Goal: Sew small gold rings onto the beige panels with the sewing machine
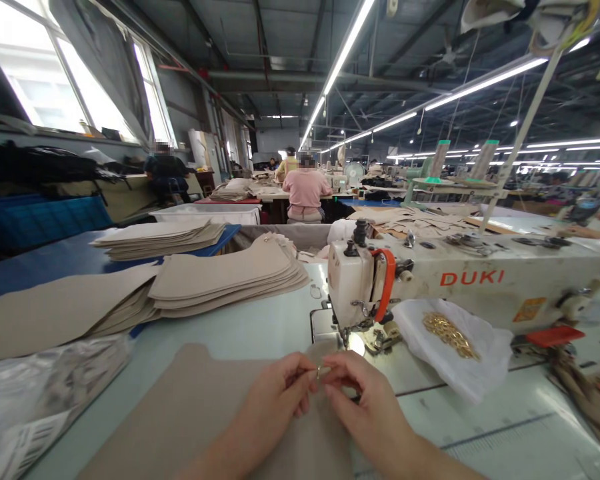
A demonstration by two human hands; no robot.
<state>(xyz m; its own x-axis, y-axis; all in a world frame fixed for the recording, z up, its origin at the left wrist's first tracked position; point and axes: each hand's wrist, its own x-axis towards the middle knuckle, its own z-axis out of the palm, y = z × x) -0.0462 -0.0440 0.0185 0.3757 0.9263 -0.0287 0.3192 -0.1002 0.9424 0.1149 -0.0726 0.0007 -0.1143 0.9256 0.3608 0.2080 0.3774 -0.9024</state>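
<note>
Pale worktable [260, 330] — beige fabric stacks [225, 277], sewing machine [460, 280].

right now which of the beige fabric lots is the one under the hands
The single flat beige piece at the table's near edge, in front of the sewing machine. Both hands, left hand and right hand, rest on it; the stacks lie farther back, untouched.

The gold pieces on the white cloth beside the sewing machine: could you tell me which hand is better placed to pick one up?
Probably the right hand: the gold pieces lie on the white cloth to its right, with bare table between. The left hand sits farther away and would have to cross over.
</note>
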